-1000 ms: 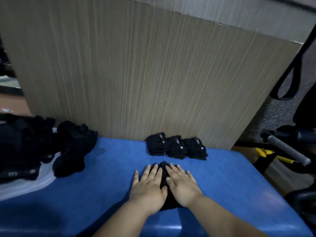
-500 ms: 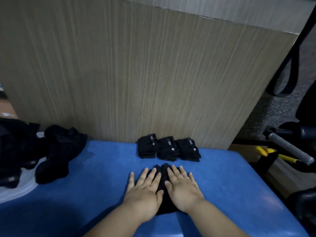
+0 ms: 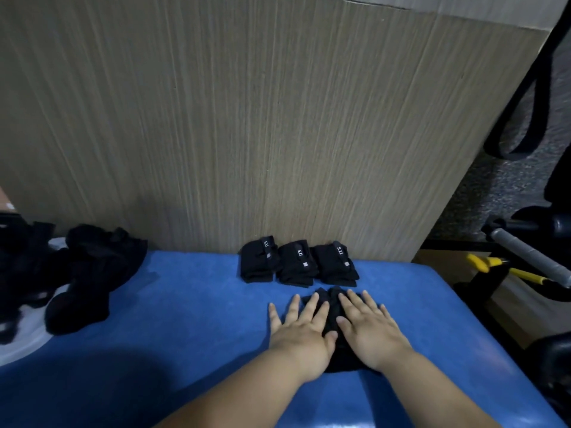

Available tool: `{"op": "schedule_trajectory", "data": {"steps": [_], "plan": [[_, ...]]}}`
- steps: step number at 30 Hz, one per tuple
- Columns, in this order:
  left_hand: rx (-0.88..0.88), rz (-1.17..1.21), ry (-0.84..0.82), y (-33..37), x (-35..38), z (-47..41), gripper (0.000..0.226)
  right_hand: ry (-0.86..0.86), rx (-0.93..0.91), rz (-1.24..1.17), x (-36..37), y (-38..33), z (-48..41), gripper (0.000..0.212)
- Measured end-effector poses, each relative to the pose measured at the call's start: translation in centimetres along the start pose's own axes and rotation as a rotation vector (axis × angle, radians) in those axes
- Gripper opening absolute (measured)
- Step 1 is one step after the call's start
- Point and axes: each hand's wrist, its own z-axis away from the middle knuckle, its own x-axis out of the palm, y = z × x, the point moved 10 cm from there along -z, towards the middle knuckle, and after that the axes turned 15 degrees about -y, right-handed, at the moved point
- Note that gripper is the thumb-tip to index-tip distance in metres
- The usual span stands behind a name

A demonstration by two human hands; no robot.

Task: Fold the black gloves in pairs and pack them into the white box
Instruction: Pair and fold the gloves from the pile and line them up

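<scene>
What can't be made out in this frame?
Head view only.
Gloves under the hands: left hand and right hand cover most; fold unclear.
Pile: black on black, cut by left edge; count unclear.
White patch under pile: mostly hidden; box or not, cannot tell.
Labels on folded pairs: too small.
</scene>
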Motion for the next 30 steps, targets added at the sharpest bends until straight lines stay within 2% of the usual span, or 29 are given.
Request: {"op": "schedule_trajectory", "data": {"steps": [6, 11, 16, 20, 21, 23, 26, 28, 30], "plan": [[0.055, 0.124, 0.073, -2.5, -1.0, 2.0, 0.062, 0.177, -0.014, -0.027, -2.9, -1.9, 1.5, 0.054], [-0.115, 0.192, 0.268, -10.8, -3.6, 5.6, 0.059, 0.336, -0.229, -0.104, -6.2, -10.0, 2.2, 0.039], [-0.355, 0.168, 0.548, -20.5, -5.6, 11.9, 0.043, 0.152, -0.467, -0.303, -4.3, -21.4, -0.5, 0.029], [-0.348, 0.178, 0.898, -26.4, -6.2, 17.4, 0.027, -0.033, -0.541, -0.457, -1.5, -29.2, -2.9, 0.024], [-0.372, 0.182, 0.943, -27.9, -6.1, 18.5, 0.027, -0.062, -0.554, -0.482, -0.9, -31.1, -3.3, 0.024], [-0.444, 0.247, 0.942, -31.0, -5.5, 19.7, 0.023, -0.130, -0.561, -0.555, 0.3, -34.4, -4.2, 0.028], [-0.489, 0.375, 0.891, -34.5, -4.1, 20.1, 0.036, -0.217, -0.529, -0.630, 1.8, -38.0, -5.2, 0.050], [-0.454, 0.474, 0.849, -35.7, -3.4, 19.8, 0.043, -0.213, -0.493, -0.662, 2.1, -39.1, -5.8, 0.061], [-0.394, 0.530, 0.846, -36.3, -3.3, 19.4, 0.048, -0.201, -0.467, -0.705, 2.1, -39.7, -6.3, 0.061]]}}
